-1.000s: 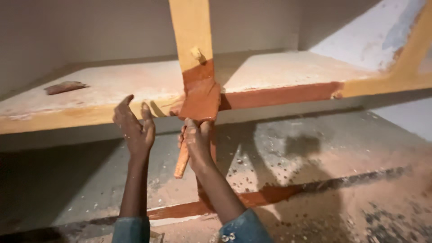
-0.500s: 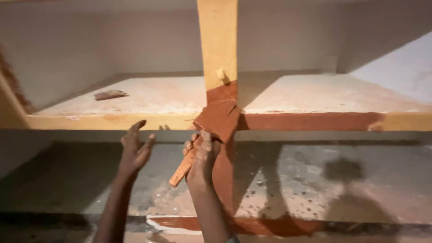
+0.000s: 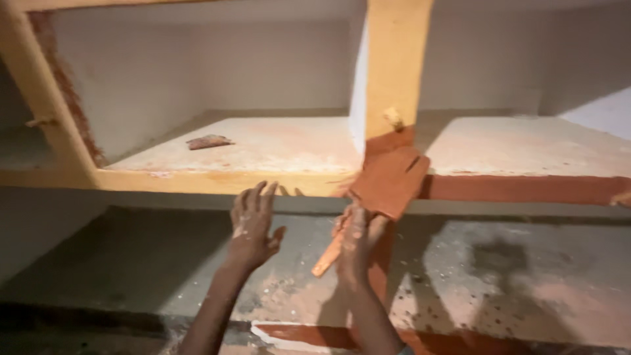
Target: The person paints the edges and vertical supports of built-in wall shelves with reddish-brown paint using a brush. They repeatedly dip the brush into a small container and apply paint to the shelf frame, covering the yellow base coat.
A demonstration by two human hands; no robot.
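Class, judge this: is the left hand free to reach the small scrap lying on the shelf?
Probably yes: the left hand is open and empty, and nothing stands between it and the scrap on the shelf.

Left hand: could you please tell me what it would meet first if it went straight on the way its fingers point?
Probably the shelf's yellow front edge, just above the left hand; depth is unclear.

A room under finishing work, likely a home being painted. Built-in masonry shelves (image 3: 276, 148) are showing yellow edges partly turning red-brown with fresh paint (image 3: 526, 189). The walls (image 3: 197, 66) are standing bare and unfinished. Paint specks and dust are covering the lower slab (image 3: 513, 276), and a scrap (image 3: 209, 141) is lying on the shelf.
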